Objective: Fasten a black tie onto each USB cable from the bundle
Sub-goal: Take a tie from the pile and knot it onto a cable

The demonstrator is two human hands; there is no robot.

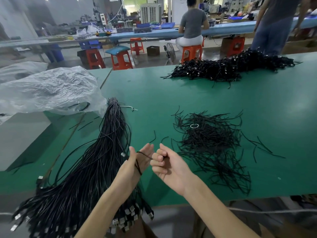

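Note:
A thick bundle of black USB cables [96, 160] lies on the green table [171, 93] at the left, bound near its far end, its metal plugs fanned out at the table's near edge. A loose heap of black ties [211, 145] lies at the right. My left hand [137, 162] has one black USB cable [139, 162] looped over its palm and fingers. My right hand [164, 162], close beside it, pinches that same cable's end between thumb and fingers.
A pile of finished tied cables [228, 67] lies at the far right of the table. A crumpled clear plastic bag [49, 90] covers the far left. A white box [20, 136] stands at the left edge. People, orange stools and workbenches are beyond.

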